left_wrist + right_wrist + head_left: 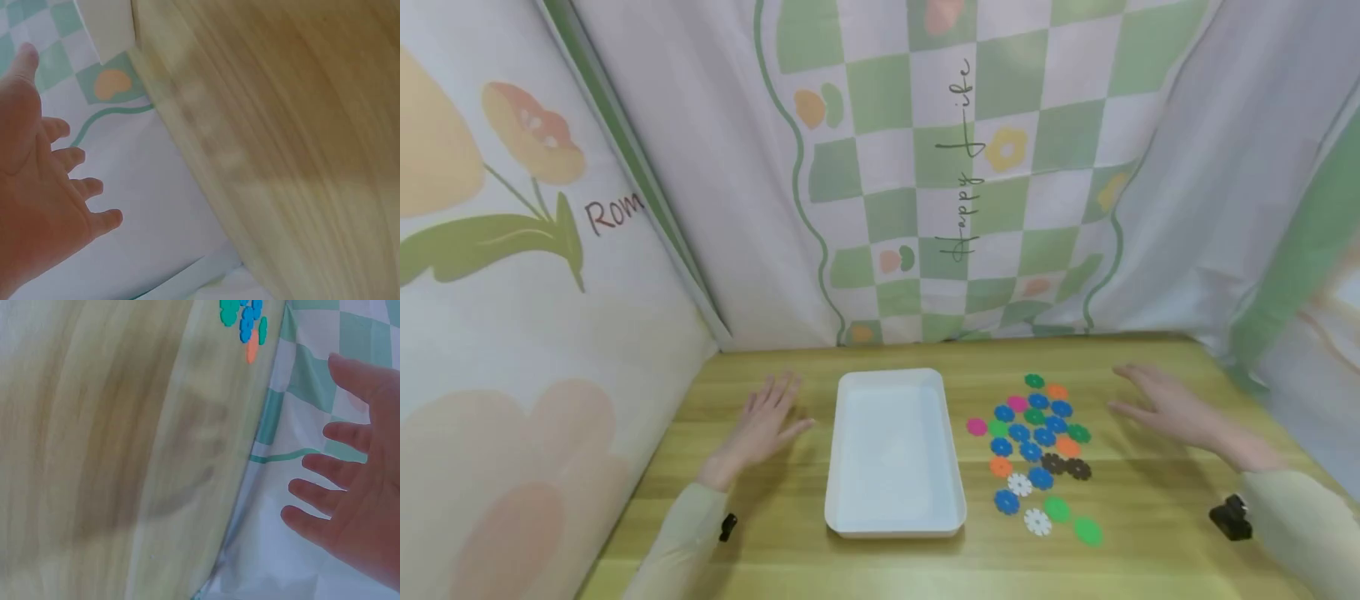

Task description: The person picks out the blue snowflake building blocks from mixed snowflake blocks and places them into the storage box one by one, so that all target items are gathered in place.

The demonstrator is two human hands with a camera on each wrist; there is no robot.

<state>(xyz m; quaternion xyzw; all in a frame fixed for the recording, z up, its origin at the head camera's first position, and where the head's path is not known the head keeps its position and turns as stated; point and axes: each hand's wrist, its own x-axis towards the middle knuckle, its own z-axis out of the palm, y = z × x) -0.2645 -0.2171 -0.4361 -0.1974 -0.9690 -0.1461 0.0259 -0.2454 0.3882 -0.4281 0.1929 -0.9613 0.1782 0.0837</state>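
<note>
My left hand [765, 425] is held over the table to the left of a white rectangular tray [895, 529], its fingers spread and holding nothing. The left wrist view shows the same hand [44, 181] with its palm bare. On the other side, my right hand [1176, 410] hovers right of a loose group of flat flower-shaped plastic discs [1031, 451], apart from them. Its fingers [319, 497] are extended with nothing between them. The discs are blue, green, orange, pink, white and dark brown. Two plain bright green discs [1087, 531] lie nearest the front.
The wooden table [760, 550] meets a checked green-and-white curtain [940, 308] at its back edge. A flower-print curtain [550, 417] hangs along the left side, and another curtain [1292, 275] stands at the right. Small black devices [1231, 518] sit at both wrists.
</note>
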